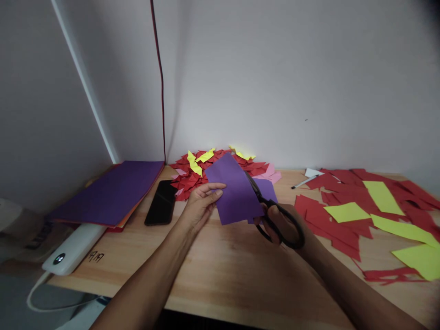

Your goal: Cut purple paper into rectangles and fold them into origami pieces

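Over the middle of the table, my left hand (202, 201) pinches the left edge of a purple sheet of paper (233, 192) between thumb and fingers. My right hand (280, 224) grips black-handled scissors (264, 197), with fingers through the loops. The scissor blades lie along the right side of the sheet, partly hidden by it. Another purple piece (267, 188) shows just behind the blades; whether it is joined to the held sheet I cannot tell.
Folded red and yellow paper pieces (194, 181) are heaped against the wall. Red and yellow strips (347, 212) and a pen (307, 181) lie right. Left are a black phone (161, 201), a purple paper stack (117, 195), and a white power bank (74, 250) with a cable.
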### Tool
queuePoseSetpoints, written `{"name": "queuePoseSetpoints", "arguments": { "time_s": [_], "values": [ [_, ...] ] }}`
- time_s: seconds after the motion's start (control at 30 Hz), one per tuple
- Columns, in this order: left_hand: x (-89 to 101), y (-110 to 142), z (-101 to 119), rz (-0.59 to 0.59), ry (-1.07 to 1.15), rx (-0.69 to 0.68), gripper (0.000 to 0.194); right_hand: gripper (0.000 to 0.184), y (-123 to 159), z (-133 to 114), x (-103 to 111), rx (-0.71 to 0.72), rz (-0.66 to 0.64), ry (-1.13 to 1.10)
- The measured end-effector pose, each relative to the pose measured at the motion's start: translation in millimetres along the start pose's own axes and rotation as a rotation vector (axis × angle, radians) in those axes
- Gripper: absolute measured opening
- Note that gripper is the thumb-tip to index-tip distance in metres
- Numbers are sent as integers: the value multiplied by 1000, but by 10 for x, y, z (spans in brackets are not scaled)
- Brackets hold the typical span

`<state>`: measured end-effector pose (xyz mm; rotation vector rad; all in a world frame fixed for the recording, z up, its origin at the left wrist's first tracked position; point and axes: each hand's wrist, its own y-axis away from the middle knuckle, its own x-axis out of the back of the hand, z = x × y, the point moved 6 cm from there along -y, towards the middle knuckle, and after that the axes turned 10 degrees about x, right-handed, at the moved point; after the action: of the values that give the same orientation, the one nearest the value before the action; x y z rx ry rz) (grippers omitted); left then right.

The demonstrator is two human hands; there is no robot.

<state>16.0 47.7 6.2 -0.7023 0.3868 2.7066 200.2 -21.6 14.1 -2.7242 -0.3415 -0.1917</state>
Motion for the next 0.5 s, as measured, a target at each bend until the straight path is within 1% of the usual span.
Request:
{"name": "queuePoseSetpoints", "arguments": {
  "time_s": [0.13, 0.27, 0.4, 0.5],
  "values": [
    [-26, 29, 46, -5, -4, -43, 37, 58, -4, 5, -13, 9, -3, -44],
    [-37, 59, 96, 18, -38, -71, 45, 65, -21, 10, -65, 26, -59, -76],
    [-44, 59, 100, 9, -85, -55, 48, 72, -37, -44, -94, 47, -105, -56],
    [-40, 50, 78, -6, -90, -28, 48, 70, -27, -88, -93, 35, -128, -15]
  ]
}}
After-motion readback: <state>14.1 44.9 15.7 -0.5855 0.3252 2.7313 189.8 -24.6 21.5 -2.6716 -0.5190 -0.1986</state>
